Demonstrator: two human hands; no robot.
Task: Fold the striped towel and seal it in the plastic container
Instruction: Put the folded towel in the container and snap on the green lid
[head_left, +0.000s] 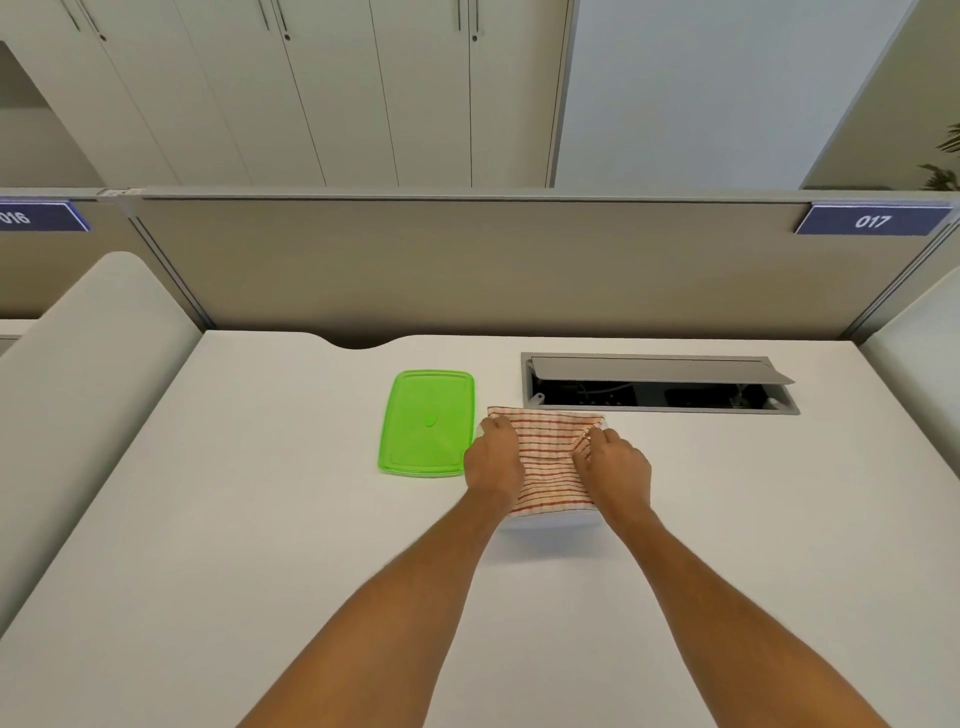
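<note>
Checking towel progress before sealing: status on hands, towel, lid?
Both hands on towel: left hand and right hand pressing the folded striped towel into the clear container. Green lid off, lying left of it. Nothing in the way.

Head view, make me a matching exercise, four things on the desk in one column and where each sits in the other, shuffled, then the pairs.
Things:
1. lid
2. towel
3. cable hatch
4. label 017

Places or states:
A. on the partition, upper right
B. flat on the desk, left of the towel
C. recessed in the desk, flap open, behind the towel
D. under both hands, the left hand and the right hand

Pairs: 1-B, 2-D, 3-C, 4-A
</note>
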